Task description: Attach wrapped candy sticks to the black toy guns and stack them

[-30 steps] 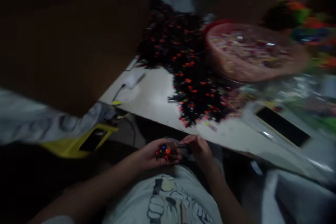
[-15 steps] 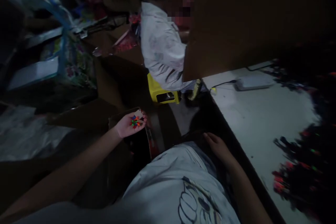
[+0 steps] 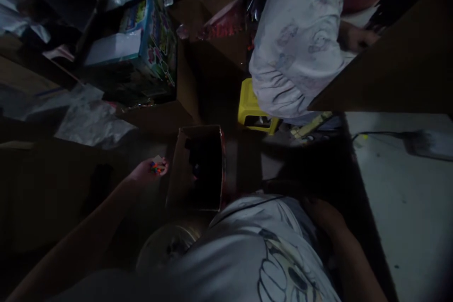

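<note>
My left hand (image 3: 145, 170) is cupped palm up at the left, fingers curled round several small coloured pieces (image 3: 155, 168) in orange, green and blue. A small pale flat piece (image 3: 159, 159) lies with them. Just right of that hand stands an open cardboard box (image 3: 179, 165) with dark, indistinct contents. Low beside my lap, at the edge of the white table (image 3: 382, 188), is my right hand (image 3: 323, 212). Its fingers fade into shadow, so their pose and anything in them cannot be made out.
A co-worker in a pale patterned garment (image 3: 293, 42) sits on a yellow stool (image 3: 247, 104) ahead. A large cardboard panel (image 3: 396, 71) rises at the upper right. A printed box (image 3: 159, 56) and clear plastic sheeting (image 3: 88, 122) are at the left. A round container (image 3: 166, 245) stands near my lap.
My view has swung left and down. My left hand, still holding the coloured pieces, has moved from over the cardboard box to its left side. My right hand has sunk into shadow beside my lap.
</note>
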{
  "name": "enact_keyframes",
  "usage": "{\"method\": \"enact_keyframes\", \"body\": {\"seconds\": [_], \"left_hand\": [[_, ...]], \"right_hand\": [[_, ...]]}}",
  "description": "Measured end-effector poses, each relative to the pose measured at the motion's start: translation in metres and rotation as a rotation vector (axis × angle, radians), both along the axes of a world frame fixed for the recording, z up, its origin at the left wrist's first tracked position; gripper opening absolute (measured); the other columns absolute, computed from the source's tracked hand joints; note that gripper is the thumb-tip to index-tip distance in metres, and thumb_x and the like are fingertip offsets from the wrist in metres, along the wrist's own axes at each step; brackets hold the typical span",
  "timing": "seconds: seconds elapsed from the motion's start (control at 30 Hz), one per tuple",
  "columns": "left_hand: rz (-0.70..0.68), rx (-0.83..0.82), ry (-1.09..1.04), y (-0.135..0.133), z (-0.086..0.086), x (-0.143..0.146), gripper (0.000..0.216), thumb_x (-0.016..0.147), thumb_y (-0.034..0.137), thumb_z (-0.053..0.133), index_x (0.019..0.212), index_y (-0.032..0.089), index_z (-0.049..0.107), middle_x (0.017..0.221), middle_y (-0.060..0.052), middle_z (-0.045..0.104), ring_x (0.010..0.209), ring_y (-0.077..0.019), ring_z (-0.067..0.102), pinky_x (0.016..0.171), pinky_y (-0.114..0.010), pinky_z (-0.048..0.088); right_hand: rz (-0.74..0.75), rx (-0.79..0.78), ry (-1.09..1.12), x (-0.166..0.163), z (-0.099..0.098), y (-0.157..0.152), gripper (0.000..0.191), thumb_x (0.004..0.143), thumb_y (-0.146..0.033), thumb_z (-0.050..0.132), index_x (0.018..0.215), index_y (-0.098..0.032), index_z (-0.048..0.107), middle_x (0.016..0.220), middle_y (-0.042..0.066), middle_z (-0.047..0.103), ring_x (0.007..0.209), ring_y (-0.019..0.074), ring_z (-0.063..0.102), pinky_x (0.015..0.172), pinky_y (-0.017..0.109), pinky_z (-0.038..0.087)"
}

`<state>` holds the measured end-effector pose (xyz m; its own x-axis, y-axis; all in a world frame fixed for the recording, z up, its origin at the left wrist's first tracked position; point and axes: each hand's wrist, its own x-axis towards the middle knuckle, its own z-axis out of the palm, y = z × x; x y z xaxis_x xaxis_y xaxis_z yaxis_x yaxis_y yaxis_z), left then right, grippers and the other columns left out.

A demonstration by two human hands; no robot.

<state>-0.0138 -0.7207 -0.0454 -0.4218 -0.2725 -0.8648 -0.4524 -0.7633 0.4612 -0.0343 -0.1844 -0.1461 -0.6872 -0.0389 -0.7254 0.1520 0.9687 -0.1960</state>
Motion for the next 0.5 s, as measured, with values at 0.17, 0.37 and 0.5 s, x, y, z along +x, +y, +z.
{"method": "enact_keyframes", "body": {"seconds": [0.17, 0.37, 0.5], "left_hand": [[-0.240, 0.080, -0.075, 0.061, -0.010, -0.038, 0.016, 0.082, 0.007, 0.039, 0.080, 0.012, 0.055, 0.068, -0.007, 0.058, 0.059, -0.0171, 0.062, 0.053, -0.031, 0.056], [-0.970, 0.096, -0.070, 0.216, 0.011, -0.128, 0.010, 0.076, 0.008, 0.049, 0.076, 0.011, 0.058, 0.069, -0.006, 0.060, 0.059, -0.0156, 0.062, 0.058, -0.029, 0.056], [-1.565, 0.064, -0.117, 0.296, 0.012, -0.156, 0.007, 0.067, 0.014, 0.055, 0.072, 0.018, 0.059, 0.070, -0.002, 0.061, 0.064, -0.0158, 0.062, 0.061, -0.029, 0.057]], "right_hand": [[-0.072, -0.014, 0.104, 0.008, 0.011, -0.015, 0.050, 0.093, -0.039, 0.030, 0.102, -0.011, 0.070, 0.099, 0.021, 0.070, 0.095, 0.0311, 0.067, 0.075, 0.037, 0.048], [-0.458, -0.191, 0.430, 0.043, 0.036, -0.021, 0.032, 0.091, -0.027, 0.043, 0.110, -0.022, 0.067, 0.118, 0.008, 0.066, 0.112, 0.0208, 0.058, 0.094, 0.031, 0.041], [-0.622, -0.332, 0.726, 0.093, 0.046, -0.057, 0.031, 0.086, -0.022, 0.051, 0.115, -0.022, 0.064, 0.125, 0.007, 0.062, 0.121, 0.0206, 0.051, 0.101, 0.035, 0.037]]}}
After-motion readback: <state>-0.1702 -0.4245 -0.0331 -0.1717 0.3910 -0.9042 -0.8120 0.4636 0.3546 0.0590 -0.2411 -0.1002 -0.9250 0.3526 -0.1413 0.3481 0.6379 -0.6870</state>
